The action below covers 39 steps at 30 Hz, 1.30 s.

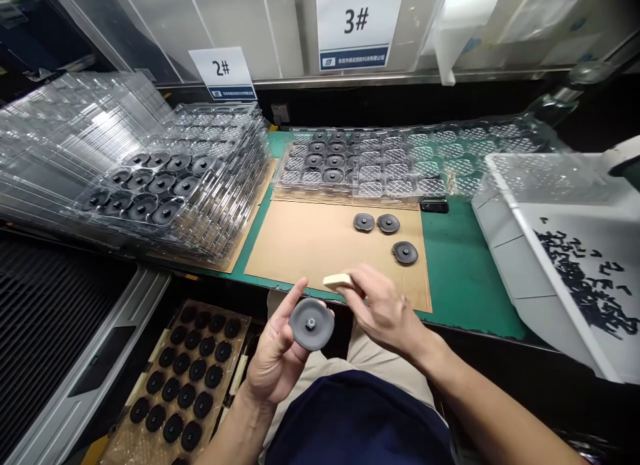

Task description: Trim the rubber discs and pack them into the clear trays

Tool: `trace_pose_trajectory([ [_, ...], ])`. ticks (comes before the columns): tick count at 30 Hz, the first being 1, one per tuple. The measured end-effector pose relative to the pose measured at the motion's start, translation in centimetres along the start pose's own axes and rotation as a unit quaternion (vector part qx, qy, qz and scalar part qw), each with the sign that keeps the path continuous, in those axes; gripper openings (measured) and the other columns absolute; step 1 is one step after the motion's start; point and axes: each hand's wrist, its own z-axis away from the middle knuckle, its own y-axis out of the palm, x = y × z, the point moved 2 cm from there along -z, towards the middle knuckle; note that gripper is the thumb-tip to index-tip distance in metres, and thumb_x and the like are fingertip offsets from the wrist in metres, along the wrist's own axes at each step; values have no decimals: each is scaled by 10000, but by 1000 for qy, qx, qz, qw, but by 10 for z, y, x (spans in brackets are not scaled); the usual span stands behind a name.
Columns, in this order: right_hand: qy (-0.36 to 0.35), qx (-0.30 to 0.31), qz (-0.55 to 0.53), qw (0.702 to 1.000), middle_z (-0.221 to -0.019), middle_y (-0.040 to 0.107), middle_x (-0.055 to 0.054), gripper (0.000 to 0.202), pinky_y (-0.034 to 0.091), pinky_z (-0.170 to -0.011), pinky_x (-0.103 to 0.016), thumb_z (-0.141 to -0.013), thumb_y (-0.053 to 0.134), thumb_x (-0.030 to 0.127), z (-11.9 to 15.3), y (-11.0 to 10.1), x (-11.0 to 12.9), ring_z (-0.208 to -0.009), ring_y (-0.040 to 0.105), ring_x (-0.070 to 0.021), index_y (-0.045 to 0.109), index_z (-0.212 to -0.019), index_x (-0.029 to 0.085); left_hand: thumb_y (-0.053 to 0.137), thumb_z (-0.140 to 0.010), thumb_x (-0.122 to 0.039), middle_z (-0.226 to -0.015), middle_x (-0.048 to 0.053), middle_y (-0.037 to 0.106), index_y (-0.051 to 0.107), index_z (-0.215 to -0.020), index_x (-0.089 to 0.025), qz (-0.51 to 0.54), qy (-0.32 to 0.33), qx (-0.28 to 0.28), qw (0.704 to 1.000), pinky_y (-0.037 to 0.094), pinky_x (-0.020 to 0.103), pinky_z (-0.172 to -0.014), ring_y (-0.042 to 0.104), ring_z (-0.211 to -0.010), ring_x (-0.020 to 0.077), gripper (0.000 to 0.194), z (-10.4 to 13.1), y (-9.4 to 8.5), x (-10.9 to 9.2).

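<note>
My left hand point(280, 352) holds a round dark grey disc point(320, 332) with a small raised hub at its centre, hub side up, one finger stretched out beyond its edge. To the right of it, my right hand point(377, 302) grips a small cream-coloured block point(336, 280) between thumb and fingers, apart from the disc. Three similar black discs lie farther away on a sheet of brown cardboard point(305, 238): one at the left point(363, 222), one beside it point(389, 224) and one nearer me point(405, 252).
Stacked clear trays point(215, 205) with discs stand at the left; another tray point(285, 178) lies behind the cardboard. A white bin point(530, 252) of small black pieces is at the right. Below left, a tray point(135, 442) holds several discs.
</note>
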Motion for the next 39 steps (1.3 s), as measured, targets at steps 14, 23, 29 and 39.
trace_pose_trajectory([
  [14,-5,-13,-67,998,-793,573,-18,298,413,-610,-243,-1088,455,331,45,35,-20,-679,539,-131,643,-916,177,709,-917,-174,-1105,40,801,787,-1134,-300,-510,251,-88,818,601,347,-955,754,-1035,231,263,-1,-4,7],
  [23,-234,-60,82,967,-939,678,-103,366,512,-698,-289,-1073,472,208,44,21,-24,-790,629,-180,530,-1422,112,745,-786,43,-1140,47,796,772,-1164,-344,-581,434,-4,689,638,522,-948,724,-1139,346,541,15,-25,10],
  [29,-236,-71,60,967,-931,682,-106,372,524,-677,-297,-1064,487,203,39,20,-27,-775,639,-188,542,-1420,109,767,-760,46,-1098,49,804,782,-1135,-349,-580,445,-15,682,655,530,-900,744,-1090,347,545,8,-27,15],
  [39,-48,-104,-6,993,-838,663,-50,249,562,-611,-260,-1072,485,235,30,39,-100,-706,681,-179,621,-1277,198,673,-891,-78,-1037,66,802,757,-1229,-316,-614,388,-17,687,590,382,-881,747,-948,265,422,-79,-21,-29],
])
